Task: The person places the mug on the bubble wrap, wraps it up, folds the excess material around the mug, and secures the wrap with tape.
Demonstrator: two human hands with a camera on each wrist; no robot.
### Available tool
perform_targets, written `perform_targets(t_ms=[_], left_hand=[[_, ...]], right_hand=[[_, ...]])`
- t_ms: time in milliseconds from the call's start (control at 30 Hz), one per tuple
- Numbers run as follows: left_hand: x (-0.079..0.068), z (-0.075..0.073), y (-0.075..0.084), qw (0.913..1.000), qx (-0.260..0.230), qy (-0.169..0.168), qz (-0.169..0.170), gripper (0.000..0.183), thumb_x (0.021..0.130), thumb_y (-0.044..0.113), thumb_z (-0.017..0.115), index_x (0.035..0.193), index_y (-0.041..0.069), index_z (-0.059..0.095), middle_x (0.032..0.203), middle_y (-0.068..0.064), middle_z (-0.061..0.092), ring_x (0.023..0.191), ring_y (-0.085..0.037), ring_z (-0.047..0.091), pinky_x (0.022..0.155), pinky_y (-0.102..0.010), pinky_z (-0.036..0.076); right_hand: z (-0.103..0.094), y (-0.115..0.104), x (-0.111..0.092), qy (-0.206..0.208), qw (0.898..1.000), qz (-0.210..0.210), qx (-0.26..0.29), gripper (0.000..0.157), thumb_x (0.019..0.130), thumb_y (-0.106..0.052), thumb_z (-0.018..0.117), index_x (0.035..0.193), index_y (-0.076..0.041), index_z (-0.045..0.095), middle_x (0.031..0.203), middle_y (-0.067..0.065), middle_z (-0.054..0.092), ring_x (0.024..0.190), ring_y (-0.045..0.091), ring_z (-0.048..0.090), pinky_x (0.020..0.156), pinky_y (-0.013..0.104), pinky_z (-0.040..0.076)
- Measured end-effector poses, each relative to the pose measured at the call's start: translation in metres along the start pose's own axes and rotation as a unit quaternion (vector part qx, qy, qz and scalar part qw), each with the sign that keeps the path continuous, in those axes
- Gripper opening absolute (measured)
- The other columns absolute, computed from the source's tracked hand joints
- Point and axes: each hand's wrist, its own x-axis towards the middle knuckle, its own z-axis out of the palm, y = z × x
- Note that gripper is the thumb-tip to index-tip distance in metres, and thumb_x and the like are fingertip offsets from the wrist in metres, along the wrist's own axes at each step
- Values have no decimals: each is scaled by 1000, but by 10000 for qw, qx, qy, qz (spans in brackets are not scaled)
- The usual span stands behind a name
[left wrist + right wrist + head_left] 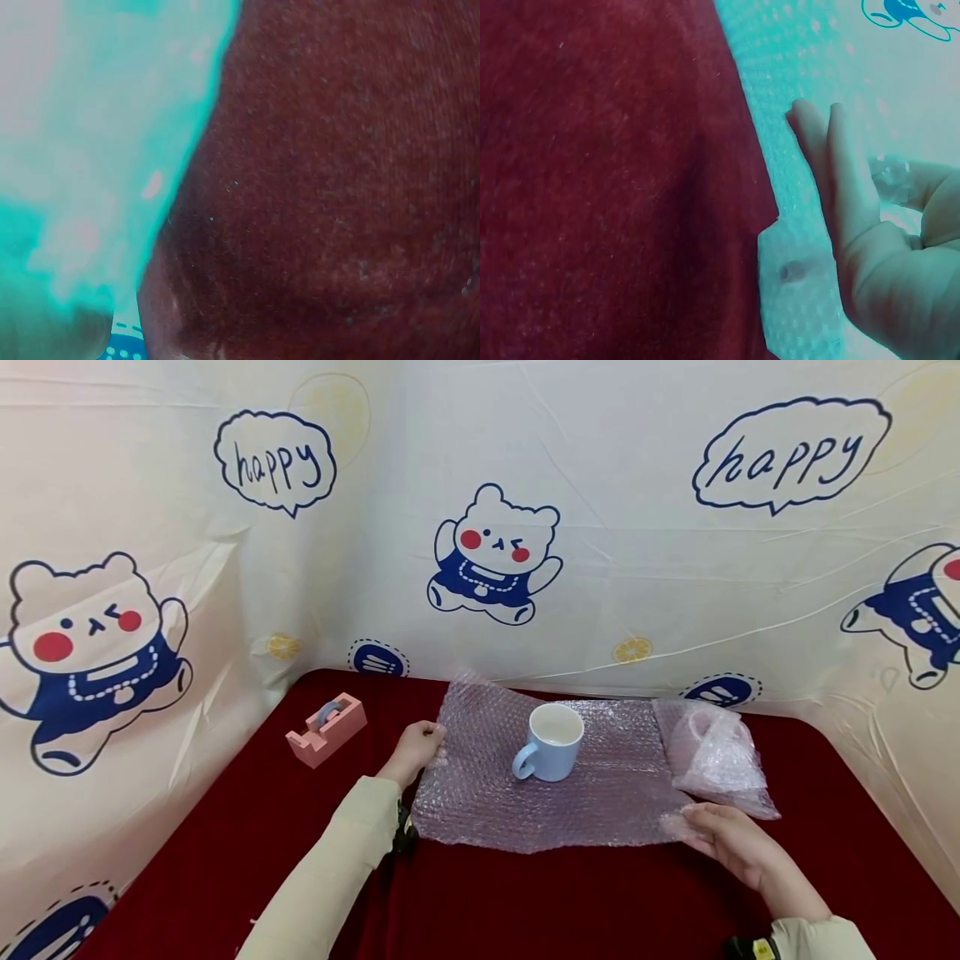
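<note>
A light blue mug [555, 743] stands upright on a spread sheet of bubble wrap [480, 802], its handle toward the front left. My left hand [416, 747] grips the sheet's left edge with curled fingers. At the front right corner, my right hand [731, 843] pinches the wrap; in the right wrist view a bit of bubble wrap [891, 180] shows between thumb and fingers, while two other fingers [851, 176] extend nearly straight. The left wrist view is mostly filled by blurred, tinted bubble wrap [112, 135] beside the red cloth.
A bubble-wrapped bundle with something pale pink in it [716, 752] lies at the right, against the sheet's edge. On the left stands a pink tape dispenser [330, 731] with a roll of tape. Dark red cloth [562, 902] covers the table, and a printed curtain [622, 568] surrounds it.
</note>
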Motion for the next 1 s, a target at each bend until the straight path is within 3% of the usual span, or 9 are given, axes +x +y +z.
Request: perform_targets(t_ms=[67,133,233,300,433,667,900,1000], left_hand=[[0,-1,1,10000,8,-7,3,40,103,22,41,135,-4,45,132,-22,51,116,-31,53,98,-45,46],[0,-2,1,10000,-5,-16,21,41,103,22,41,135,-4,45,131,-23,51,113,-30,54,96,-43,47],[0,-3,1,9999,-136,-35,17,40,103,21,41,135,-4,45,127,-23,53,104,-25,59,90,-37,51],[0,-4,1,9998,-206,-45,19,40,103,21,41,134,-4,45,125,-23,54,98,-22,60,86,-33,52],[-2,-4,2,9998,-202,-35,24,39,103,20,41,134,-4,45,125,-23,54,97,-21,60,85,-33,52],[-2,-4,3,10000,-75,-46,12,40,104,21,40,135,-3,44,131,-22,51,112,-29,55,95,-42,48],[-2,-4,3,9999,-32,-101,61,42,104,22,39,137,-3,42,136,-22,48,120,-32,51,100,-46,44],[-1,-4,2,9999,-57,-116,42,42,104,22,39,137,-3,42,135,-22,48,117,-30,51,99,-45,45]], right_hand=[[-1,-1,1,-136,9999,-77,65,17,102,-10,39,111,-6,53,101,-14,64,95,-2,64,84,15,52],[-2,-1,2,-372,9987,-259,212,20,103,-9,37,117,-7,52,106,-14,65,99,-1,64,87,16,51],[1,-5,4,-557,9968,-483,323,26,103,-8,35,120,-11,55,112,-16,65,103,0,64,89,16,51],[5,-10,5,-515,9960,-621,376,30,103,-8,34,110,-22,60,113,-19,65,103,-1,64,88,16,51],[18,-23,9,-114,9963,-813,261,34,103,-8,33,106,-24,62,111,-23,65,100,-4,63,85,14,52],[44,-44,24,172,9878,-1223,948,37,103,-7,33,98,-19,68,100,-11,71,93,1,67,83,16,53],[77,-69,48,1076,9785,-1034,1423,37,102,-10,35,87,-22,66,88,-12,68,85,0,67,82,16,53],[91,-76,61,1302,9733,-1058,1569,33,102,-9,35,88,-17,64,84,-11,69,82,1,68,81,16,53]])
